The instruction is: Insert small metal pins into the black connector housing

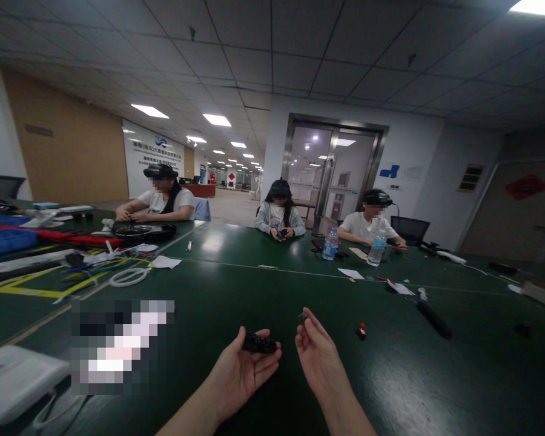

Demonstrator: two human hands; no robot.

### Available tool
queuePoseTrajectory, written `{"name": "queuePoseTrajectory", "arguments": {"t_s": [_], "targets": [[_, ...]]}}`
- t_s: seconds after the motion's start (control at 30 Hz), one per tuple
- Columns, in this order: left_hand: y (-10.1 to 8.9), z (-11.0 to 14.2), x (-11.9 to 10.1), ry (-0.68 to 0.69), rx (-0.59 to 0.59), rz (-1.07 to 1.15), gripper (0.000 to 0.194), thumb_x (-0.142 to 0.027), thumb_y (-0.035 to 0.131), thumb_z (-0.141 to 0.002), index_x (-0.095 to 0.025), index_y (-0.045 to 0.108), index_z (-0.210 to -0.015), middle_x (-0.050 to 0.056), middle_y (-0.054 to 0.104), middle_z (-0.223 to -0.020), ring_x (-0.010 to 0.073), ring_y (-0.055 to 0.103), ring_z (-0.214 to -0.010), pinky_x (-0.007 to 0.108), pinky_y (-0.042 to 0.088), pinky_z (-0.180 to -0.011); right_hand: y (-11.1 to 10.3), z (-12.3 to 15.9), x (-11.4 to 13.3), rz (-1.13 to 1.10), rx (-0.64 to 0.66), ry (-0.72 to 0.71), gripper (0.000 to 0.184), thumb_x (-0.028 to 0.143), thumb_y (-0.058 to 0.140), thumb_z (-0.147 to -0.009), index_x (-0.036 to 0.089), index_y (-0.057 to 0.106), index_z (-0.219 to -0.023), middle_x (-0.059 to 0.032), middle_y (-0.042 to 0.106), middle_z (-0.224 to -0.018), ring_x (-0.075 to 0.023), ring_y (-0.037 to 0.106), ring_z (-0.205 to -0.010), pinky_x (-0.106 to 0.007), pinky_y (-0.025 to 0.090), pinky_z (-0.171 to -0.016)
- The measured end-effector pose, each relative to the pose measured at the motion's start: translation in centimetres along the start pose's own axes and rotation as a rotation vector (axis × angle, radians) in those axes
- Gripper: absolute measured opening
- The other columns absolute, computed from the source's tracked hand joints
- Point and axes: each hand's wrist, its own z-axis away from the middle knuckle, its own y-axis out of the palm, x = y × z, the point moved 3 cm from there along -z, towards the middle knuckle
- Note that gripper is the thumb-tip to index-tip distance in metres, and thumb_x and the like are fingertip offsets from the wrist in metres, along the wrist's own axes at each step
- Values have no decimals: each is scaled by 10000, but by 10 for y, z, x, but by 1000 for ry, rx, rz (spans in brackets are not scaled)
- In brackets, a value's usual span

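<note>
My left hand (243, 369) is raised over the dark green table (263, 290), palm up, with its fingers curled round a small flat black part (258, 344). Just to its right, my right hand (318, 354) pinches a tiny dark piece (302, 316) between thumb and fingertips. The two hands are close together but not touching. A small red and black piece (361, 330) lies on the table to the right of my right hand.
A white box (13, 378) with a cable sits at the near left. A black marker-like tool (431, 318) lies to the right. Cables, a white ring (129, 277), red and blue trays fill the left side. Three people sit at the far edge, with two water bottles (330, 243).
</note>
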Motion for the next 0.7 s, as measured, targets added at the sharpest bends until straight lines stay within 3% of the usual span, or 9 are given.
{"name": "queuePoseTrajectory", "arguments": {"t_s": [0.2,0.53,0.7], "targets": [[1,0,0,-3,11,22,431,-441,388,-877,-118,416,-1160,192,625,-993,269,654,-849,354,459,-780,-10,-9,-6,18,46,-6,234,256,690,-643,223,631,-867,-10,651,-771,-145,617,-718,-283,517,-649],[5,3,-1,8,-18,5,441,-433,365,-888,-105,397,-1180,226,603,-1030,269,654,-850,356,460,-790,-16,-13,-12,-112,-56,95,128,198,673,-674,204,638,-798,-4,658,-777,-112,624,-717,-247,529,-700],[1,1,0,0,3,17,443,-443,379,-880,-109,406,-1170,208,616,-1008,268,656,-841,358,462,-784,-16,-14,-13,-99,-61,66,113,206,673,-672,199,638,-780,-12,658,-764,-129,628,-712,-267,540,-676]]}}
